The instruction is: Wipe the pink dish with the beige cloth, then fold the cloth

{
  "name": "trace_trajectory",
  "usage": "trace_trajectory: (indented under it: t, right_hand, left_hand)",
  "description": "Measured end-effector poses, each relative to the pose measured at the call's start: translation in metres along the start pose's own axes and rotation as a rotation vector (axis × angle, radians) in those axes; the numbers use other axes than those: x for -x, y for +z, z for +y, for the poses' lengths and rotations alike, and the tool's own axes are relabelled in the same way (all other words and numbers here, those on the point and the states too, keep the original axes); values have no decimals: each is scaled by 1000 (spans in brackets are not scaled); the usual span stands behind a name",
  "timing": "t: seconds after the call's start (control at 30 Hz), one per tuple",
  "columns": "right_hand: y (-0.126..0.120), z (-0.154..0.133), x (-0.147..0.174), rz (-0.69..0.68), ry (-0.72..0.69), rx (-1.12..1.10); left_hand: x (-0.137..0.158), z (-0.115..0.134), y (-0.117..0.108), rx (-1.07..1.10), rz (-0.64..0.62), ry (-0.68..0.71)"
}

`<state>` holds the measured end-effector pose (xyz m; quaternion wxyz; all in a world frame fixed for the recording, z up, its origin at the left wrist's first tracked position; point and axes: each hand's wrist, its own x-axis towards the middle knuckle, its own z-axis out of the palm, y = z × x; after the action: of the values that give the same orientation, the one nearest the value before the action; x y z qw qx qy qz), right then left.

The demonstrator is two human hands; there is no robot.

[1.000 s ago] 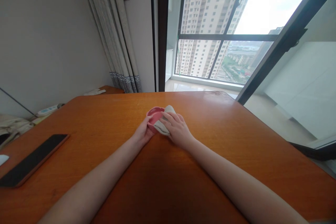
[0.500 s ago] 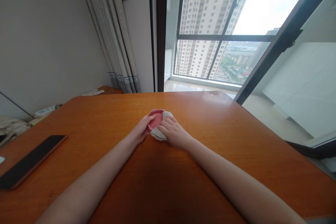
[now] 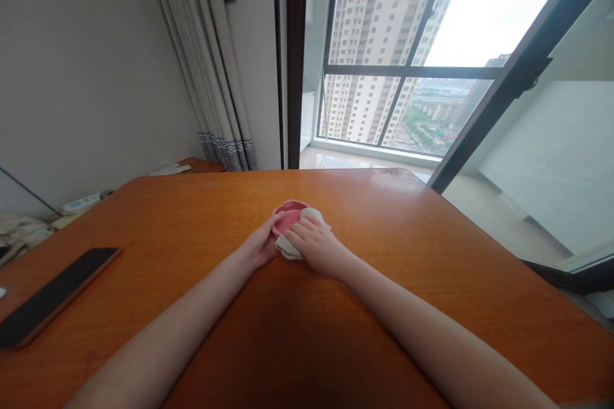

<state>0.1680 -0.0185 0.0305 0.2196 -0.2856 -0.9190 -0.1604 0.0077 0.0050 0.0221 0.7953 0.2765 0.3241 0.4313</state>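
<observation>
A small pink dish (image 3: 290, 217) with a raised rim is tilted a little toward me near the middle of the wooden table (image 3: 201, 217). My left hand (image 3: 260, 244) grips its left side, thumb over the rim and the other fingers mostly hidden beneath. A whitish cloth (image 3: 290, 248) is bunched under my right hand (image 3: 316, 244), whose fingers press it against the dish's right inner side. Part of the cloth sticks out above and below those fingers. Whether the dish touches the table cannot be made out.
At the table's left lies a long black pad (image 3: 60, 294) with a brown edge. A white power strip (image 3: 84, 203) and some fabric (image 3: 22, 233) sit beyond the left edge. Behind the table are a grey curtain (image 3: 211, 77) and a large window (image 3: 407, 70).
Both hands have shifted slightly right with the dish and cloth. My right hand and the cloth have slid a little over the dish, and more cloth shows at the right.
</observation>
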Motion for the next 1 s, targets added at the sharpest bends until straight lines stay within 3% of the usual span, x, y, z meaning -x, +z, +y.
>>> trace_trajectory:
  t: [0.13,0.27,0.37,0.47,0.73,0.83,1.0]
  right_hand:
    - [-4,3,-1,-12,-12,-21]
    - [-2,-2,-3,-24,28,-35]
    - [4,-8,-4,11,139,-38]
    - [9,-11,-4,59,237,-24]
    - [3,3,1,-18,68,-80]
    - [1,0,-1,-54,8,-81]
    - [5,-13,-4,-36,95,-96]
  left_hand:
    - [-3,5,-8,-36,-43,-37]
    - [-3,-2,-2,-11,68,59]
    - [1,-8,8,29,123,124]
    - [4,-12,15,47,93,111]
    - [-3,4,-1,-78,-5,107]
    - [-11,6,-13,-139,110,136]
    - [-20,-9,-18,-94,268,282]
